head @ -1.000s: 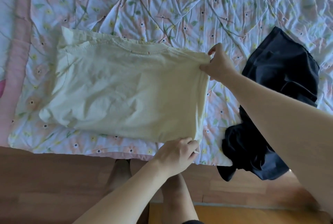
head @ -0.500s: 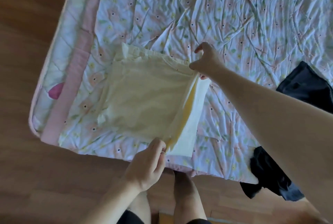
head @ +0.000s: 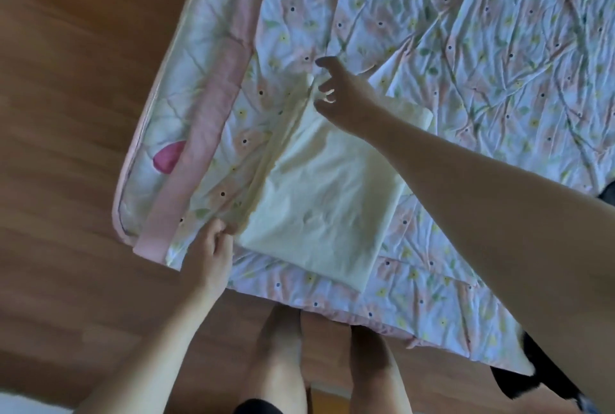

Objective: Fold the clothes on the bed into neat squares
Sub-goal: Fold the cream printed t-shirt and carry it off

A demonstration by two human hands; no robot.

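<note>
Two hands on one garment. Left hand (head: 213,247): fingers pressed together in a pinch on the near-left corner of the pale yellow shirt (head: 319,200), close to the bed's near edge; wrist low, forearm reaching up from the lower left. Right hand (head: 342,94): fingers spread and slightly curled over the shirt's far-left corner, nothing visibly gripped; contact with the cloth cannot be confirmed. Right forearm crosses diagonally over the shirt's far-right part from the lower right. Shirt lies flat on the bed (head: 466,47), near its left corner, as a compact rectangle, longer than wide, with layered edges showing in a stepped strip along its left side. Judgement: the fold is laid over and the edges are being lined up; the shape is not yet a square, so one more fold across the long side, plus smoothing of the loose left strip, likely remains. Floral bedspread under it is heavily creased. Dark garment (head: 519,380) hangs over the bed's near edge at lower right, mostly hidden by the right arm, bunched and apparently unfolded. Another dark patch at the right frame edge may be part of the same item; cannot tell. Judgement: task well short of complete, one piece nearly done, at least one untouched. Wooden floor (head: 83,114) left and below; the person's legs stand against the bed's near edge.
</note>
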